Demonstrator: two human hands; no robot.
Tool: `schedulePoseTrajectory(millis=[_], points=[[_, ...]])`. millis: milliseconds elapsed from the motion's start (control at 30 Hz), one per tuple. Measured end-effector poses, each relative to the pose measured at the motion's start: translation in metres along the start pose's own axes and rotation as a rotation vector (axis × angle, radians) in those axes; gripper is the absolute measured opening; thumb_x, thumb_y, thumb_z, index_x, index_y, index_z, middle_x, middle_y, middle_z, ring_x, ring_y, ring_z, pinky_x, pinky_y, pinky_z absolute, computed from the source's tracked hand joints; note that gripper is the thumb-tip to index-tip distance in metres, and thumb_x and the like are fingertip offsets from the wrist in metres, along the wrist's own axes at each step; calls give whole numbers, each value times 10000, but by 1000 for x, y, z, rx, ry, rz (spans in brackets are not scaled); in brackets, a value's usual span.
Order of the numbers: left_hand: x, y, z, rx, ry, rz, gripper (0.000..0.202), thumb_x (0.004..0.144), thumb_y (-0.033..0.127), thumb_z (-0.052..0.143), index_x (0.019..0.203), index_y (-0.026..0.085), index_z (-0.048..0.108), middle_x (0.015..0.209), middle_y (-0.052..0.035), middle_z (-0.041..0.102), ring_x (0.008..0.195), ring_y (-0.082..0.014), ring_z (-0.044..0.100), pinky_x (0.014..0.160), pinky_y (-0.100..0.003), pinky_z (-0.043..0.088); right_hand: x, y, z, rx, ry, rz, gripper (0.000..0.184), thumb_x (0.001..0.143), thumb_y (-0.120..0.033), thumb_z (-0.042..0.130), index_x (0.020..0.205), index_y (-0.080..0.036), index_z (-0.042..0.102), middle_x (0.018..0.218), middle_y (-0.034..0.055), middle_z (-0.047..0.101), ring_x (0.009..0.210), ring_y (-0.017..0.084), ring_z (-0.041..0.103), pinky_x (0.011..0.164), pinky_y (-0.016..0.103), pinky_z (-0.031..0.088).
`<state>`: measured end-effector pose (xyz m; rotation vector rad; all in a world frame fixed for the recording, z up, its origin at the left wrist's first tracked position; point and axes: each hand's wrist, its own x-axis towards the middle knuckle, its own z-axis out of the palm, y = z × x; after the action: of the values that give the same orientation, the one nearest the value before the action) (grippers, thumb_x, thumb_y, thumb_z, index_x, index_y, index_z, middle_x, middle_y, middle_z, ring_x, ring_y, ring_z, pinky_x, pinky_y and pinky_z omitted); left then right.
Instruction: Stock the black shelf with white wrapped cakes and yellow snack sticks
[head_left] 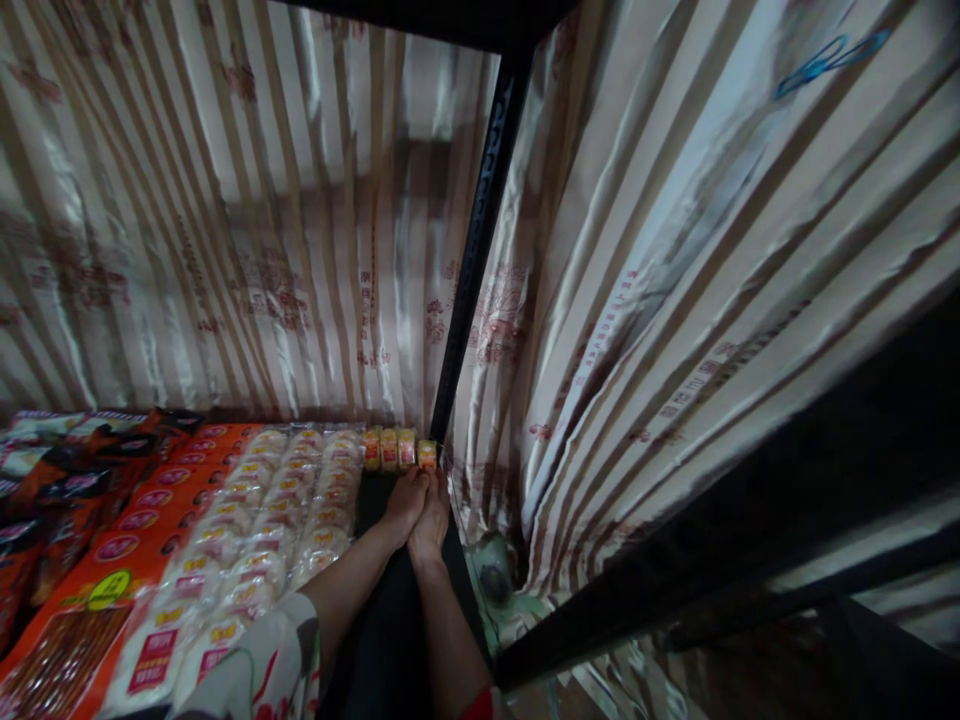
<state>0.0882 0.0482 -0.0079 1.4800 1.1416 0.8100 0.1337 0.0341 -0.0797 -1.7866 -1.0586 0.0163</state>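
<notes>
Both my hands meet at the far right corner of a dark shelf (382, 610). My left hand (405, 508) and my right hand (430, 520) are pressed side by side, with fingers closed at the near side of a small yellow-and-red snack pack (427, 454). This pack stands beside the black post, and my fingers hide its lower part. Just left of it, across a narrow gap, stand several matching yellow packs (388, 449) in a row along the back edge. Rows of clear-wrapped round white snacks (330, 500) lie to the left of my arms.
Orange snack packets (150, 500) and dark-and-orange bags (71, 490) fill the shelf's left side. A black upright post (472, 250) rises at the corner. Striped, printed curtains (262, 230) hang behind and to the right. A dark frame bar (675, 530) crosses the lower right.
</notes>
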Motion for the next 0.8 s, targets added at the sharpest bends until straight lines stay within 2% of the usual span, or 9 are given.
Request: schedulePoseTrajectory(millis=[133, 233, 333, 433, 633, 733, 800], points=[[7, 0, -2, 38, -31, -29, 280, 800, 213, 456, 989, 200, 661, 1141, -62, 652, 1191, -200, 505, 1042, -296, 342, 2, 3, 4, -79, -31, -14, 422, 844, -170, 355, 1224, -128, 533, 1246, 155, 534, 1157, 229, 489, 981, 371, 377], [11, -1, -2, 78, -30, -58, 328, 838, 201, 388, 1057, 151, 627, 1191, -90, 622, 1191, -175, 502, 1038, -285, 342, 4, 4, 5, -135, -76, 15, 445, 843, -163, 373, 1259, -115, 520, 1300, 169, 497, 1204, 244, 459, 1010, 375, 359], [14, -3, -1, 118, -49, -68, 347, 820, 198, 423, 1108, 140, 606, 1251, -105, 583, 1224, -180, 473, 1043, -281, 335, 5, 3, 6, -173, -115, 37, 463, 845, -146, 369, 1288, -121, 504, 1339, 164, 471, 1252, 247, 419, 1033, 370, 338], [16, -7, -1, 171, -79, -31, 371, 813, 216, 445, 1152, 167, 588, 1256, -87, 583, 1235, -189, 464, 1042, -294, 342, 6, 1, 5, -187, -137, 44, 480, 847, -131, 353, 1309, -134, 484, 1356, 150, 461, 1266, 240, 403, 1033, 361, 335], [19, -14, -3, 253, -88, 25, 429, 854, 223, 359, 1246, 172, 526, 1280, -89, 565, 1221, -166, 481, 1048, -302, 350, 9, -1, 5, -202, -141, 55, 498, 844, -133, 348, 1329, -155, 460, 1368, 139, 450, 1253, 238, 413, 1003, 363, 356], [17, -15, 5, 360, -84, 85, 427, 849, 250, 378, 1241, 195, 539, 1303, -83, 546, 1263, -189, 436, 1088, -348, 301, 10, 1, 8, -206, -139, 51, 491, 846, -143, 347, 1321, -149, 470, 1354, 153, 460, 1247, 248, 419, 1011, 374, 347], [14, -15, 16, 439, -31, 141, 443, 848, 257, 374, 1261, 207, 526, 1354, -74, 497, 1320, -206, 356, 1124, -380, 231, 11, 3, 10, -199, -129, 39, 486, 846, -152, 352, 1316, -145, 475, 1351, 158, 459, 1247, 250, 416, 1018, 376, 343]])
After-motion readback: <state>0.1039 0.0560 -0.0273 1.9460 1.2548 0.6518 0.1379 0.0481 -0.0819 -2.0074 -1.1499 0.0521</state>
